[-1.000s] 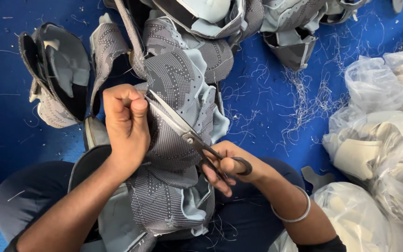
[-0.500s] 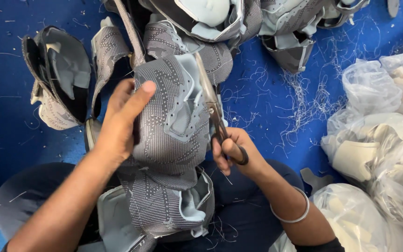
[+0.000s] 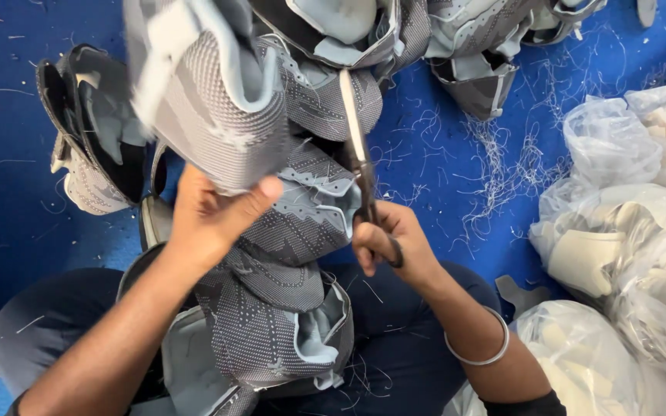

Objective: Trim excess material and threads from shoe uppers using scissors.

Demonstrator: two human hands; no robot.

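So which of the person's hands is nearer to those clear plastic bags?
The right. The right hand, gripping the scissors, sits toward the clear plastic bags with bare blue floor between. The left hand, holding up a grey shoe upper, is farther off, on the other side.

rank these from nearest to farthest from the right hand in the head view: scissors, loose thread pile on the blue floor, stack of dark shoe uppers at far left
1. scissors: held in the right hand.
2. loose thread pile: on the floor, up and to the right.
3. stack of dark shoe uppers: far left, beyond the left hand.
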